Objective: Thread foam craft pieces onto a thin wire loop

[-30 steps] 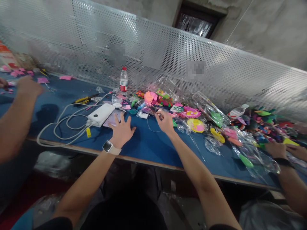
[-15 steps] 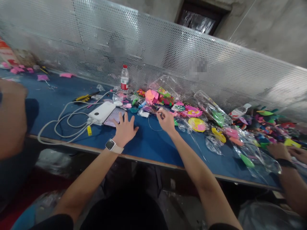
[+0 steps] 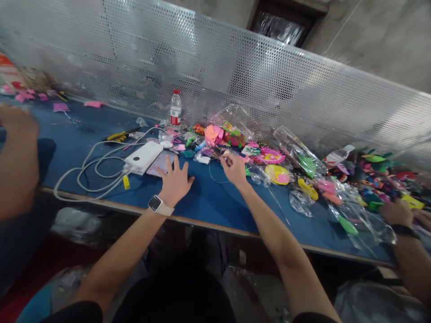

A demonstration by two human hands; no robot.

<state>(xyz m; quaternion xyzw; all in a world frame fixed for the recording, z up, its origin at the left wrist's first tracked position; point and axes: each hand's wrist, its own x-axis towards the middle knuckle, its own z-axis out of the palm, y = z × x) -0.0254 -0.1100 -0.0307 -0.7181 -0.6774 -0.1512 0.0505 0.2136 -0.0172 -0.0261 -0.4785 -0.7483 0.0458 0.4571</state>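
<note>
My left hand is open, its fingers spread wide. The fingertips reach over the right end of a phone whose lit screen faces up. A white power bank lies along the phone's far left side with cables plugged in. My right hand is closed in a pinch at the near edge of a heap of colourful foam pieces. From its fingers a thin strand curves down to the blue table; whether it is wire or thread I cannot tell. Beside this hand lies a yellow and pink foam piece in clear plastic.
White cables loop on the left, before yellow-black pliers. A red-capped bottle stands near the perforated metal panel. Bagged foam pieces spread rightward. Other people's hands work at right; another person's arm is at left.
My hands hold nearly the same positions. At the left, the other person's hand has risen slightly; at the right, a co-worker's hand has shifted a little to the right.
</note>
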